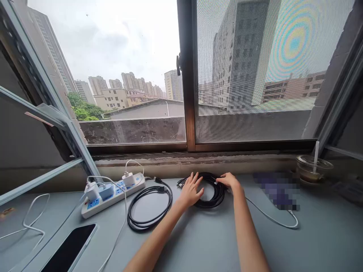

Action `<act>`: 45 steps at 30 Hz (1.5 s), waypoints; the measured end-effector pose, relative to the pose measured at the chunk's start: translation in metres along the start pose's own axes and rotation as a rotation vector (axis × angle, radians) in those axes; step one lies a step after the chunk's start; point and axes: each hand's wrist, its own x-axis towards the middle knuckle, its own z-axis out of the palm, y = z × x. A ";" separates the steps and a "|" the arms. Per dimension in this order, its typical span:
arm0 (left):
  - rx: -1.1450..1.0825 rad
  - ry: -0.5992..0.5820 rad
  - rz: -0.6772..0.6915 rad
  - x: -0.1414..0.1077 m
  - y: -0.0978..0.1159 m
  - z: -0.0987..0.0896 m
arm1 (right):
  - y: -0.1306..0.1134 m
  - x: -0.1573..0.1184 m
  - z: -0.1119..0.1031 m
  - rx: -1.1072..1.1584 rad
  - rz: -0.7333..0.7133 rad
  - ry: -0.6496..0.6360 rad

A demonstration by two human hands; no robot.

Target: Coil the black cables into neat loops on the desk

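Observation:
A thick coil of black cable lies on the grey tabletop between my two hands. My left hand rests with fingers spread on the coil's left side, near a connector. At the coil's upper right, my right hand has its fingertips together at a small pale piece; the fingers are partly hidden, so its hold is unclear. Left of my left hand lies a second, thinner black cable coil, touched by neither hand.
A white power strip with plugged-in chargers and white cords is at the left, a phone in front. At the right are a pixelated object with a white cable and a lidded cup. Windows stand behind.

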 end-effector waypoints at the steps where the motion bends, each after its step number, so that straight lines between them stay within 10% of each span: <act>1: -0.006 0.008 0.003 0.000 -0.001 0.000 | 0.001 0.000 -0.001 0.002 0.021 -0.009; 12: -0.095 -0.075 0.348 -0.011 0.037 -0.008 | -0.001 -0.004 -0.007 0.023 0.135 -0.035; 45: -0.125 -0.078 0.263 -0.016 0.051 0.003 | -0.006 -0.011 -0.007 0.214 0.161 -0.067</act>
